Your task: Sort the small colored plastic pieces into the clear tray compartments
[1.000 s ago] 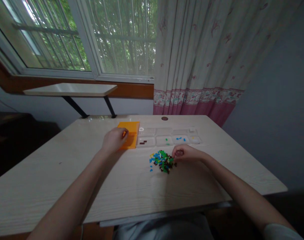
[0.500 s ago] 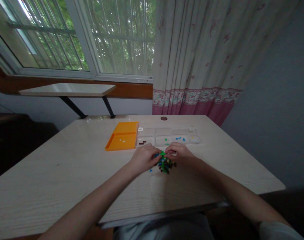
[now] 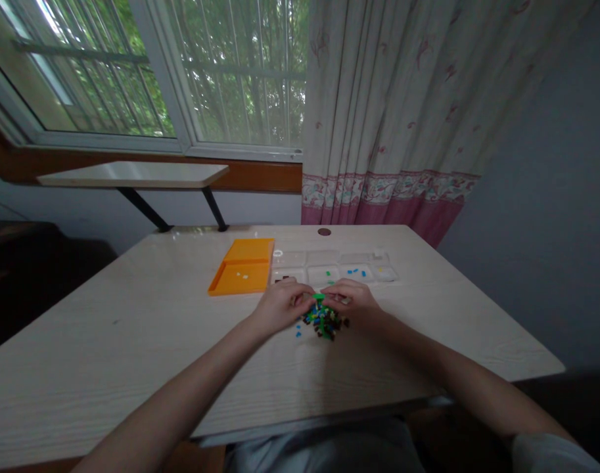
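Note:
A heap of small building bricks (image 3: 324,322) in green, blue, brown and yellow lies on the table between my hands. Just above its far side, a green brick piece (image 3: 319,297) is pinched between the fingertips of both hands. My left hand (image 3: 282,306) is closed on the left end of that piece, thumb and index finger together. From the other side, my right hand (image 3: 355,303) grips its right end, with a small pale piece showing by its fingers. Two little blue bricks (image 3: 298,330) lie apart, left of the heap.
Behind my hands, a clear compartment tray (image 3: 324,257) holds a few brown, green, blue and yellow bricks. An open orange case (image 3: 240,276) with small white bricks adjoins it on the left. A raised shelf (image 3: 137,174) stands at the table's back left.
My left hand has shifted slightly up and left, uncovering more of the heap and a second loose blue brick. The green piece stays between my fingertips.

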Motion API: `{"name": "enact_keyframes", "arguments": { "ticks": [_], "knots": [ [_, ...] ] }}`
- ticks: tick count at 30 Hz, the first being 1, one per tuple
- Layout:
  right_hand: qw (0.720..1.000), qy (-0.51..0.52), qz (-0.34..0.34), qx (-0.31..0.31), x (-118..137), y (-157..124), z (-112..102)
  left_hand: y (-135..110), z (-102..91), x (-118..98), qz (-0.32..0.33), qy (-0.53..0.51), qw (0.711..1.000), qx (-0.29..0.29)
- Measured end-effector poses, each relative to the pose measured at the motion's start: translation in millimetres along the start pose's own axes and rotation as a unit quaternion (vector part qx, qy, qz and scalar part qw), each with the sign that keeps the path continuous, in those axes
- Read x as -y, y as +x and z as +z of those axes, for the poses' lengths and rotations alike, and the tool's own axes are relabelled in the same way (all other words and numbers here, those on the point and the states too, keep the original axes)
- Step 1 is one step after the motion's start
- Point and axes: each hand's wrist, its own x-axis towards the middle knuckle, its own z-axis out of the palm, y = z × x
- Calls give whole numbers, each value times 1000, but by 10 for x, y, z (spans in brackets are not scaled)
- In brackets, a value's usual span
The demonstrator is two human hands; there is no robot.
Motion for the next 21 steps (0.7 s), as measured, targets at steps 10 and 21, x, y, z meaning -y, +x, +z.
{"name": "enact_keyframes", "arguments": {
  "ticks": [10, 21],
  "knots": [
    [991, -57, -55, -103, 5, 7, -109, 0, -212, 68, -5, 56, 996, 75],
    [987, -82, -7, -138, -149, 17, -284, -61, -140, 311, 29, 114, 972, 202]
  ]
}}
